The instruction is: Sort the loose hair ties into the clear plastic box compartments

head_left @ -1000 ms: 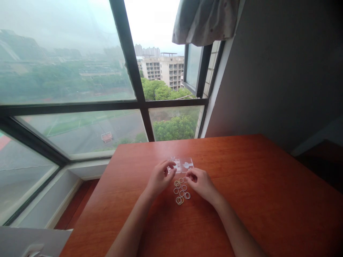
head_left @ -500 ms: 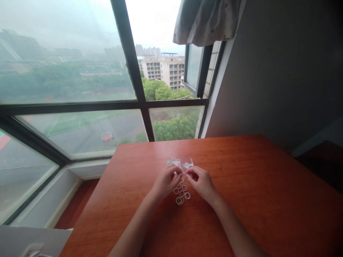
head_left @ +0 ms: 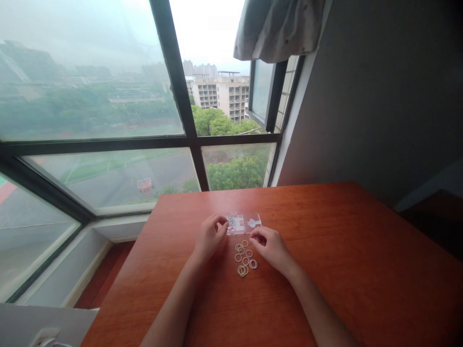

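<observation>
Several small pale rings [head_left: 245, 258] lie in a loose cluster on the reddish wooden table [head_left: 343, 250]. Just behind them lies a small clear plastic packet [head_left: 246, 223] with white print. My left hand [head_left: 209, 237] rests at the packet's left end, fingers curled and pinched near a few rings there. My right hand [head_left: 270, 247] sits right of the cluster, its fingertips pinched together just above the rings. What either pinch holds is too small to make out.
A large window [head_left: 108, 120] with dark frames runs along the table's far and left sides, with a white sill below. A grey wall [head_left: 379, 96] stands to the right. A grey curtain [head_left: 275, 29] hangs bunched at the top.
My left hand has drawn back to the left, from beside my right hand over the rings to the packet's left end. My right hand has barely moved.
</observation>
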The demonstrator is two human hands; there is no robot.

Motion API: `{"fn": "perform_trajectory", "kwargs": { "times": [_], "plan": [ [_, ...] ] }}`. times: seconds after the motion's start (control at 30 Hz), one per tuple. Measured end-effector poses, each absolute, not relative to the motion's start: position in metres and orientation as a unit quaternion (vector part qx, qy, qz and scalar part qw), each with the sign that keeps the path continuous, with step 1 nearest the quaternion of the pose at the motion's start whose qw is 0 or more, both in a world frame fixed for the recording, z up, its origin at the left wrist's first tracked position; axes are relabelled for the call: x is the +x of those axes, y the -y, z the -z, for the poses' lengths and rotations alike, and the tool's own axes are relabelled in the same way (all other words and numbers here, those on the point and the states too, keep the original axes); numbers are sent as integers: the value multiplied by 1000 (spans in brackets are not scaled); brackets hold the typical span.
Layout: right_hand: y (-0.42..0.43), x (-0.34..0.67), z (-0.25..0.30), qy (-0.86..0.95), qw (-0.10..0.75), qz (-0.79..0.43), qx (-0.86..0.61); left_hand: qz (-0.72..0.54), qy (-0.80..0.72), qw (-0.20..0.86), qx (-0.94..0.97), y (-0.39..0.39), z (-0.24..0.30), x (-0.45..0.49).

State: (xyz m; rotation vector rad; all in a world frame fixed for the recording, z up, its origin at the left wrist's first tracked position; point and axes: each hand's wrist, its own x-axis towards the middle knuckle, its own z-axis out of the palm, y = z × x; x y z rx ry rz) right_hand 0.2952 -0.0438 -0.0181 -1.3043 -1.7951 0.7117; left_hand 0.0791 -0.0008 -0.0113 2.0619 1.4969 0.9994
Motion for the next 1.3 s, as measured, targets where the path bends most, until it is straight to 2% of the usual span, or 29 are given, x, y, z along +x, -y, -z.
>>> {"fn": "perform_trajectory", "kwargs": {
  "times": [0.33, 0.83, 1.0, 1.17, 1.3],
  "plan": [
    [43, 304, 29, 745, 291, -305, -517, -344, -564, 175, 730, 1, 12, 78],
    [48, 306, 23, 760, 259, -315, -506, -353, -544, 184, 739, 5, 6, 82],
    [48, 305, 23, 755, 268, -319, -506, -361, -534, 191, 740, 5, 6, 83],
    [46, 300, 15, 740, 341, -296, -498, -368, -493, 234, 753, 11, 2, 92],
    [45, 299, 10, 716, 380, -281, -513, -321, -431, 286, 793, 18, -2, 103]
  ]
}}
